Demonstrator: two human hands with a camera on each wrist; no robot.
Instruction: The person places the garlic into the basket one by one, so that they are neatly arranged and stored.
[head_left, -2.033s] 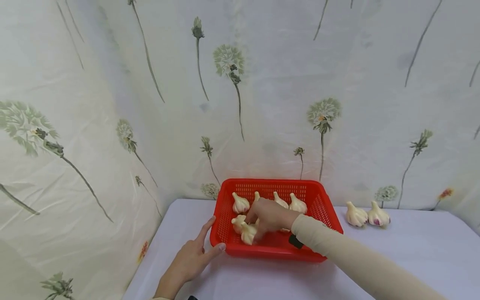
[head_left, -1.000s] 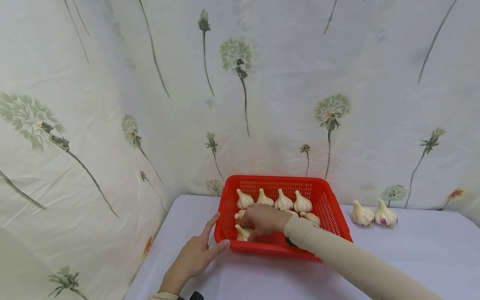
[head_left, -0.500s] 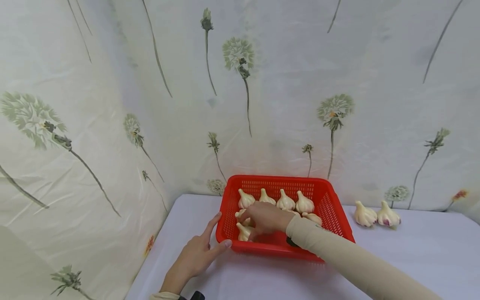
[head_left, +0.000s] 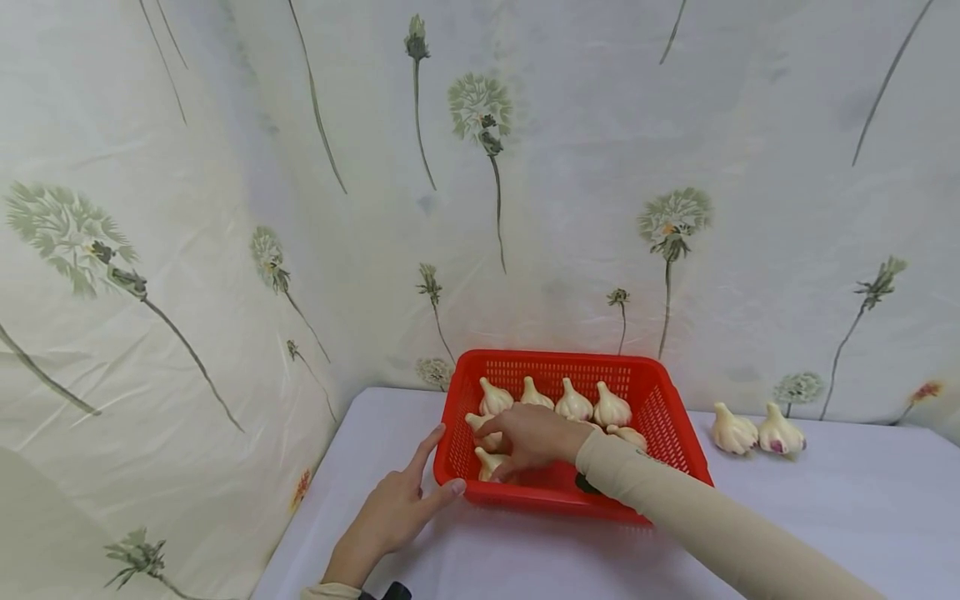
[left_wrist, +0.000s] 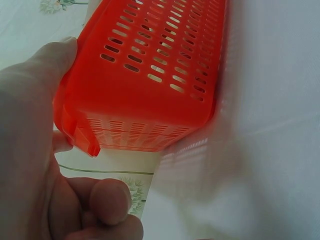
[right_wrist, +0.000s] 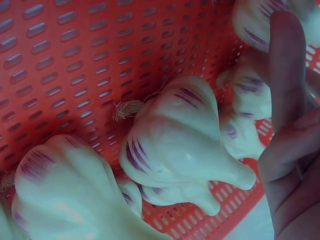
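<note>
In the head view my left hand [head_left: 393,512] touches the near left corner of a red plastic basket [head_left: 555,502], index finger along the left rim and thumb on the front rim. The left wrist view shows its other fingers loosely curled below the rim. Inside the basket, my right hand [head_left: 536,433] has its fingers over a garlic bulb [head_left: 480,422] on the left side. Its thumb is beside another garlic bulb [head_left: 489,465] near the front. The hand hides part of both. Large bulbs [right_wrist: 172,135] with purple streaks fill the right wrist view.
A row of garlic bulbs [head_left: 573,402] stands along the basket's back wall, stems up. More bulbs, such as one garlic bulb [head_left: 628,437], lie partly behind the right arm. Two garlic bulbs [head_left: 757,431] sit on the white tablecloth [head_left: 840,500] to the right. A flowered curtain [head_left: 555,208] hangs behind.
My right hand has stayed among the left-hand bulbs, and the middle one there has shifted slightly left and back. My left hand has stayed at the basket corner. The head view has turned slightly.
</note>
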